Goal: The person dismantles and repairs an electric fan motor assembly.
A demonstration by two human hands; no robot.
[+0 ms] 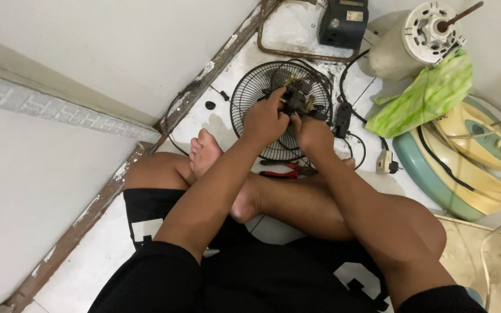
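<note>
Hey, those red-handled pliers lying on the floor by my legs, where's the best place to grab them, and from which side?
Probably by the red handles, coming down from above with the right hand, which is nearer. The red-handled pliers lie flat on the white floor, just under the round black wire fan grille; the head end is hidden.

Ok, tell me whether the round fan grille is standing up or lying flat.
Lying flat: the grille rests face-up on the floor, its full circle visible from above, under both hands.
</note>
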